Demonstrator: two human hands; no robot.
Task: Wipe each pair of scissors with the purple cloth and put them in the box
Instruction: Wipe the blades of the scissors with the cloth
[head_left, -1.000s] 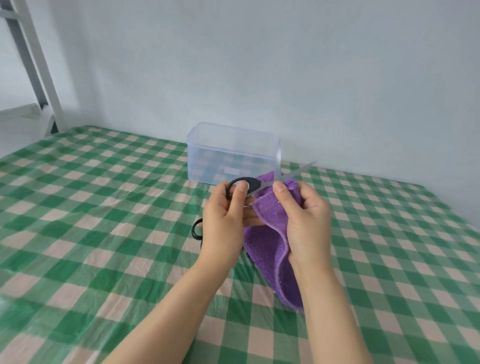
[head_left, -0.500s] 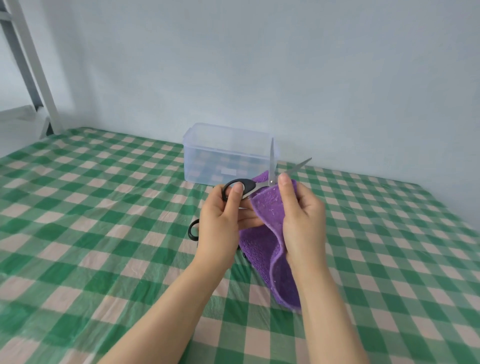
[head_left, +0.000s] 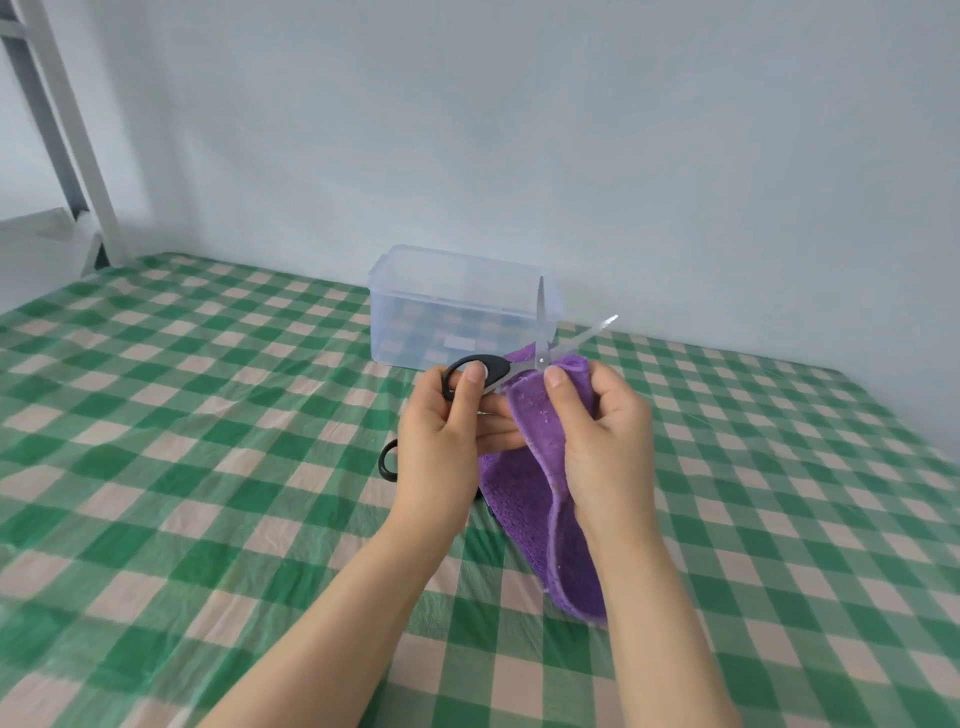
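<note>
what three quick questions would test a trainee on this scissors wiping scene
1. True or false: the blades of the black-handled steel scissors are spread apart.
2. Which hand grips the purple terry cloth? A left, B right.
3. Fill in: a second black handle loop lies on the green checked tablecloth beside the ___ hand.
Key: 1 true; 2 B, the right hand; 3 left, the left hand.

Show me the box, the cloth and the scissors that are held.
box (head_left: 415, 327): head view, on the front wall.
cloth (head_left: 511, 483): head view, on the hanging middle part.
held scissors (head_left: 500, 370): head view, on the black handle.
</note>
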